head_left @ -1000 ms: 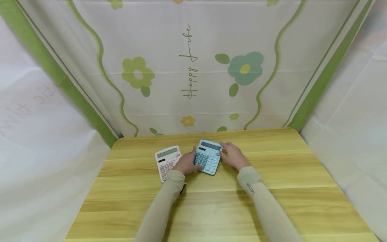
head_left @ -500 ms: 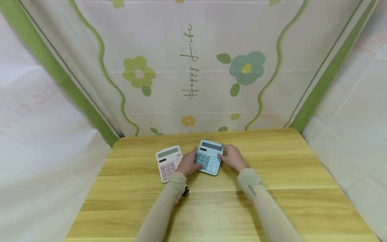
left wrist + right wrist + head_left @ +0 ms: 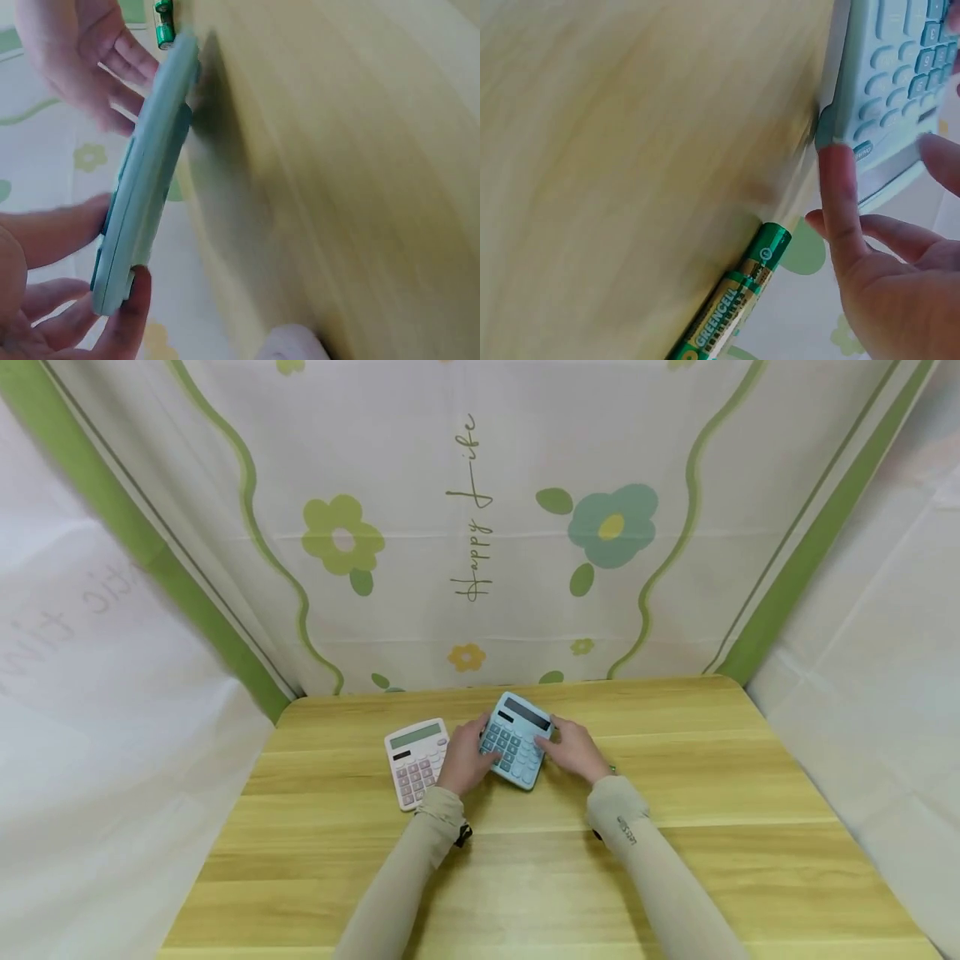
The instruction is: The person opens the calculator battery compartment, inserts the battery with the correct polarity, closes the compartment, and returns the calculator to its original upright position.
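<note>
A light blue calculator [image 3: 516,745] is held between both hands, its left side raised off the wooden table so it stands tilted. My left hand [image 3: 463,758] grips its left edge; in the left wrist view that hand's thumb [image 3: 64,229] lies on the key side and a finger bends under the back. At the upper right edge my right hand [image 3: 577,750] pinches the calculator, its thumb [image 3: 838,180] against the side near the keys. Left of the left hand lies a white calculator with pink keys [image 3: 415,768], partly covered by that hand.
Green and gold batteries [image 3: 724,311] lie on the table near the right hand, mostly hidden under the wrist in the head view. The wooden table [image 3: 525,893] ends at a hanging floral cloth [image 3: 405,602] behind; cloth also hangs at both sides.
The blue calculator has been tilted up on its left side and turned slightly clockwise, its left hand rising with it. The white calculator stays put.
</note>
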A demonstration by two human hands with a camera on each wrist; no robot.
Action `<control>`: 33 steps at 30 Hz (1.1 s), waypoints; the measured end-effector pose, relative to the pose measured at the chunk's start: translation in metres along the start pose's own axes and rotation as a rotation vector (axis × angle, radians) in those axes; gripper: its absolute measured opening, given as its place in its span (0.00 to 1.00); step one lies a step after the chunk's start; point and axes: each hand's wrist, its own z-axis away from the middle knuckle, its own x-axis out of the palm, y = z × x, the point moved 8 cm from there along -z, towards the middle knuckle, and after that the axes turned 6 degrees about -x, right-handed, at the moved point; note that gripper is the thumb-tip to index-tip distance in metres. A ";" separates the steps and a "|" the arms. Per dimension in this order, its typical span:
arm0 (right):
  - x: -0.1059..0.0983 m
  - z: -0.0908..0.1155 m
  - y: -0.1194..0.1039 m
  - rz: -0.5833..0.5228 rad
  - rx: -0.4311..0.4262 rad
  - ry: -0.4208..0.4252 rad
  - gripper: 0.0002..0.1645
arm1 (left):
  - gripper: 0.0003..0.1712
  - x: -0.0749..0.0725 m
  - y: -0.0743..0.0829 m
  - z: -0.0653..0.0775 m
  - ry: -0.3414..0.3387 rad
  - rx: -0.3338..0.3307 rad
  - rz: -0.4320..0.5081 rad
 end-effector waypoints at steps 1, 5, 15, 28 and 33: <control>0.000 -0.001 0.001 -0.004 0.002 0.000 0.44 | 0.42 -0.002 0.001 0.000 0.012 0.002 0.012; 0.002 -0.002 0.004 -0.046 0.016 -0.002 0.46 | 0.40 -0.006 0.007 0.003 0.045 0.017 0.050; 0.003 0.003 0.007 -0.146 0.070 -0.020 0.48 | 0.41 -0.009 0.026 0.012 0.086 0.044 0.062; 0.003 0.001 -0.003 -0.286 0.022 -0.035 0.47 | 0.41 -0.008 0.041 0.018 0.147 0.150 0.056; 0.003 0.001 -0.006 -0.400 0.031 -0.029 0.47 | 0.41 -0.007 0.042 0.019 0.145 0.169 0.087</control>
